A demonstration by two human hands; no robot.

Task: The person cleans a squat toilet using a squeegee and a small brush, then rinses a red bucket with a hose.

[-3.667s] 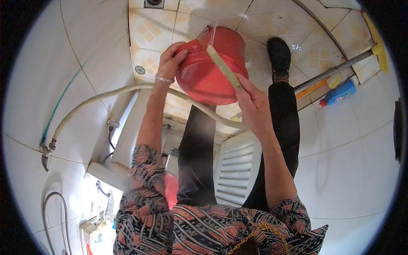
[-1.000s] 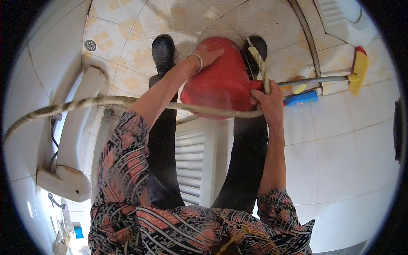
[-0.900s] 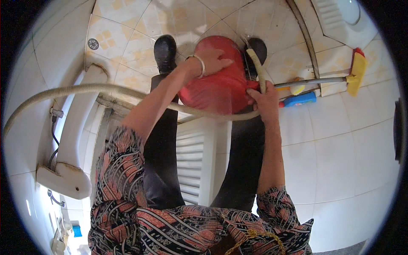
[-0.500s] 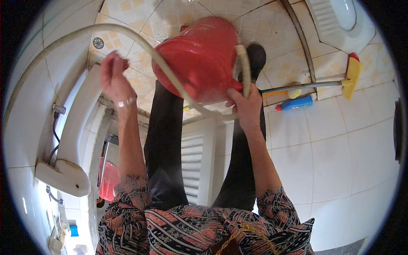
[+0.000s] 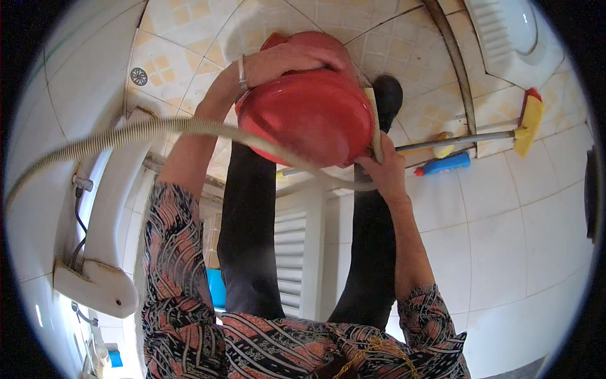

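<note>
A red plastic bucket [image 5: 306, 120] is tipped on its side between my legs, its round mouth turned toward me. My left hand [image 5: 303, 60] reaches over it and presses on its outer wall, fingers bent. Whether something small sits under those fingers is hidden. At the bucket's right rim, my right hand [image 5: 385, 167] is closed around a beige ribbed hose [image 5: 151, 128], near its free end, and touches the rim. From that hand the hose loops across in front of the bucket to the far left.
A squat toilet [image 5: 505, 38] lies at the upper right. Along the right wall are a yellow-headed brush [image 5: 527, 129] with a grey handle and a blue bottle [image 5: 447, 164]. A white basin [image 5: 104, 208] stands left; a drain [image 5: 138, 76] is in the tiled floor.
My left hand has swung from the left onto the bucket's far outer side. The hose loop has dropped nearer to me. The bucket's mouth has shifted slightly right, with my right hand still at its rim.
</note>
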